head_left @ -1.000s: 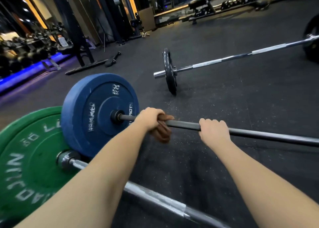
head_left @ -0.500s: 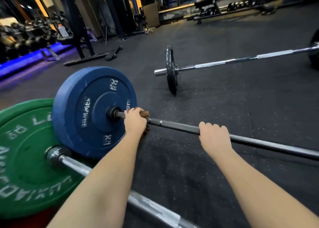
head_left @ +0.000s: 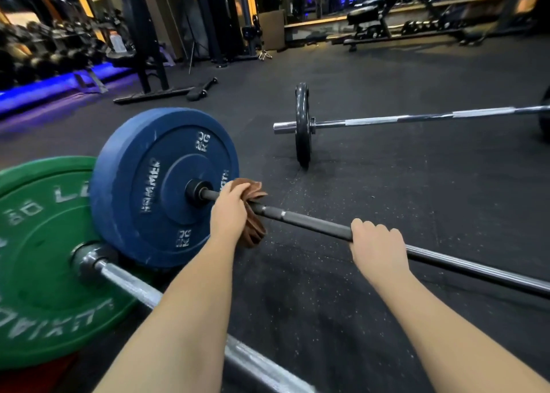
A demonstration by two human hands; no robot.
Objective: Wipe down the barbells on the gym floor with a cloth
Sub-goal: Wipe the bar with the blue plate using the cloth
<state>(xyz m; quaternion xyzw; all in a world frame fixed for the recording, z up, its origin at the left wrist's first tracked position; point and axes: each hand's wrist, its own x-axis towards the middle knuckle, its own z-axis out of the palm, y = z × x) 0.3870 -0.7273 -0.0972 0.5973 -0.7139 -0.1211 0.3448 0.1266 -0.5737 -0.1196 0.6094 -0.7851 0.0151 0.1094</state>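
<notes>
Brown cloth (head_left: 253,211) gripped round black barbell (head_left: 312,221) by your left hand (head_left: 230,211) | right hand (head_left: 376,244) clenches it | risk: wiping further left jams knuckles on blue plate (head_left: 154,184)

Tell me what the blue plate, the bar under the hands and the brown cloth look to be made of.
Blue plate: probably rubber, matte, with scuffed edges and white lettering. Dark bar: metal, likely steel with a black coating, showing a dull sheen. Brown cloth: soft fabric, bunched in folds around the bar; the weave is too small to tell.
</notes>
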